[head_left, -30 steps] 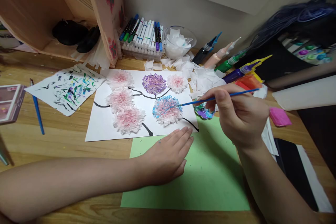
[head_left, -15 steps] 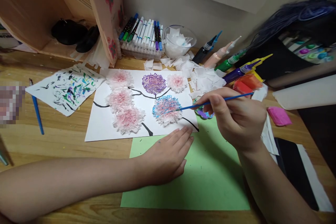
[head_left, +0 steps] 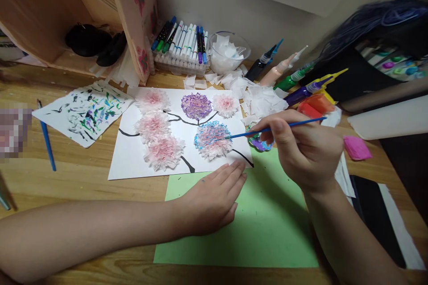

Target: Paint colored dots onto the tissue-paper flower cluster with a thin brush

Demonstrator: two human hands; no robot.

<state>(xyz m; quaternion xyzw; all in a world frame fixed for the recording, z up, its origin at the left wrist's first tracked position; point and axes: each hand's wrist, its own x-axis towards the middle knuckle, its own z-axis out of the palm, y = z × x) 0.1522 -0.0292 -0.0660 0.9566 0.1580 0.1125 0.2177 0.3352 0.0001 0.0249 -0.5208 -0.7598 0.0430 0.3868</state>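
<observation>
My right hand point(head_left: 302, 149) pinches a blue paintbrush point(head_left: 245, 134), its tip at the right side of a paper flower point(head_left: 216, 140). That flower is pink and white, with blue paint over its upper and left parts. My left hand point(head_left: 214, 198) lies flat, fingers stretched, across the lower right edge of the white sheet point(head_left: 123, 164) and the green paper point(head_left: 264, 236). Also on the sheet are a purple-painted flower point(head_left: 196, 106), several pink-white flowers point(head_left: 163, 152) and black painted branches point(head_left: 187, 164). A paint palette point(head_left: 259, 141) is partly hidden behind my right hand.
A paint-smeared tissue point(head_left: 95, 113) and a second blue brush point(head_left: 47, 144) lie at left. Markers point(head_left: 185, 40), a clear bowl point(head_left: 230, 53) of paper scraps and several paint bottles point(head_left: 297, 91) stand at the back. A dark phone-like slab point(head_left: 377, 220) is at right.
My right hand has shifted slightly right with the paintbrush, whose tip moved a little right over the blue-painted flower. My left hand has stayed in place.
</observation>
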